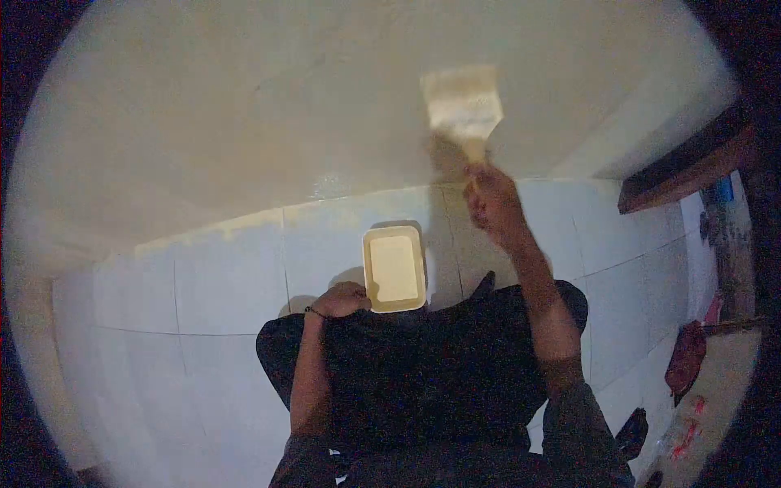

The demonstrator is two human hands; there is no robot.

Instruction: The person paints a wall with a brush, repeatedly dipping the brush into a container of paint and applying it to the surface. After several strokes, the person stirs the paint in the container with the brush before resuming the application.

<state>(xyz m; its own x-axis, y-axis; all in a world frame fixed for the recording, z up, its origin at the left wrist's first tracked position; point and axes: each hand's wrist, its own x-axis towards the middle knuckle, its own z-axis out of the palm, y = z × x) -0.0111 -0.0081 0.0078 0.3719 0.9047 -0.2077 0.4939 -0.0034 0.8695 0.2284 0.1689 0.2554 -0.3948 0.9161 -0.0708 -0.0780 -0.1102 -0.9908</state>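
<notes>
Two bare hands are seen, one brush, one container. The brush (465,106) is held in the right hand (496,203), fingers closed around its handle; it is raised, broad bristle end up, in front of the one pale wall (244,106). Bristles are blurred, so contact with the wall cannot be told. One shadow is cast on the wall just below and left of the brush head.

The one container (368,264), rectangular and pale-rimmed, is placed in front of the lap, between the two bent knees, near the wall's foot; one cream-coloured filling (395,267) is held inside. Whether it is rested on the floor or held up cannot be told. Its lower left corner is touched by the left hand (342,300), fingers partly hidden; whether the rim is gripped cannot be told. One dark wristband (313,311) is worn on the left wrist.

Large light tiles (228,285) are laid on the floor, too cut off to be counted in full; cream smears (236,225) are seen along its wall edge. Dark trousers (407,382) are worn. At far right, one dark red item (687,358) and one small blue item (722,191) are seen, neither identifiable.
</notes>
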